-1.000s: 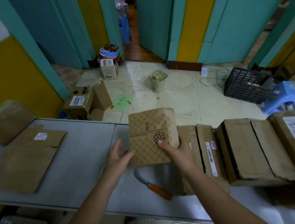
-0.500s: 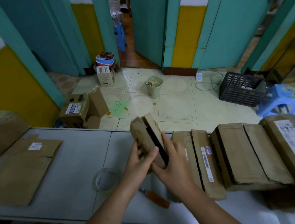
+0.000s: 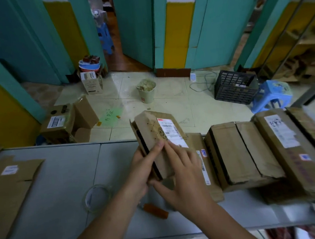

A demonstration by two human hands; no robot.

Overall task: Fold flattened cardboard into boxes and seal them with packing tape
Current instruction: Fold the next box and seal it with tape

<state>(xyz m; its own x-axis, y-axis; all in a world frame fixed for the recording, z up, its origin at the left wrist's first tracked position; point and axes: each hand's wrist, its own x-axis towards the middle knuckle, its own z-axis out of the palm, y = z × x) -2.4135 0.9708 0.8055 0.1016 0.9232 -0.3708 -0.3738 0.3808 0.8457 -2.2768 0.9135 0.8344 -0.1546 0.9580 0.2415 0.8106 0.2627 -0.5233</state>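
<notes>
A small brown cardboard box (image 3: 154, 133) with a white shipping label is held up over the grey table (image 3: 59, 185), tilted, its dark open seam facing left. My left hand (image 3: 144, 170) grips its lower left side, thumb along the seam. My right hand (image 3: 184, 176) holds the lower right face, fingers lying on the label side and thumb under the bottom. A clear packing tape roll (image 3: 97, 198) lies on the table left of my forearms. Flattened cardboard (image 3: 8, 189) lies at the far left.
An orange-handled knife (image 3: 155, 211) lies under my arms. Several folded boxes (image 3: 241, 154) line the table's right side. Beyond the table are floor boxes (image 3: 65, 121), a bin (image 3: 146, 90), a black crate (image 3: 233, 87) and a blue stool (image 3: 272, 95).
The box has been turned in my hands: the patterned face gave way to the open seam, and now the labelled face shows. Both hands shifted lower on it.
</notes>
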